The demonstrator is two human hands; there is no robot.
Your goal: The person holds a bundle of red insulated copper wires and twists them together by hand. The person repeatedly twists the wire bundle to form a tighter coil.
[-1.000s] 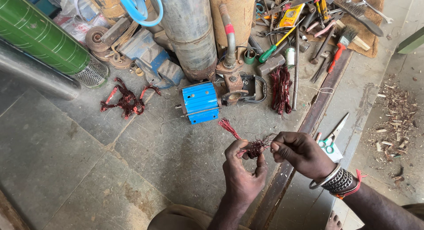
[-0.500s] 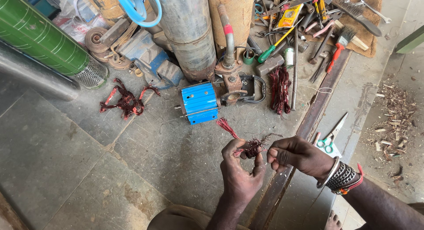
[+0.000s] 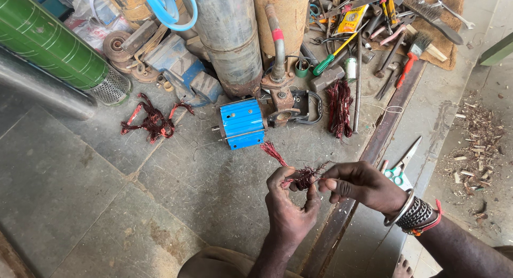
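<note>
A small tangle of reddish copper wire [image 3: 302, 176] sits between both hands, low in the middle of the head view. My left hand [image 3: 287, 214] pinches it from below with thumb and fingers. My right hand [image 3: 359, 185], with bangles on the wrist, grips the strands at the bundle's right end. A loose tuft of the same wire [image 3: 273, 151] sticks up to the left, toward a blue motor casing [image 3: 242, 123] lying on the concrete floor just beyond the hands.
Two more bundles of copper wire [image 3: 152, 121] [image 3: 339, 108] lie on the floor. Green-handled scissors [image 3: 399, 169] rest beside a rusty steel rail [image 3: 374, 150]. Pipes, a green cylinder [image 3: 48, 40], screwdrivers, brushes and other tools crowd the back. Wood chips [image 3: 475, 144] litter the right.
My right hand has shifted slightly along the wire bundle, pulling strands to the right. My left hand holds about the same place.
</note>
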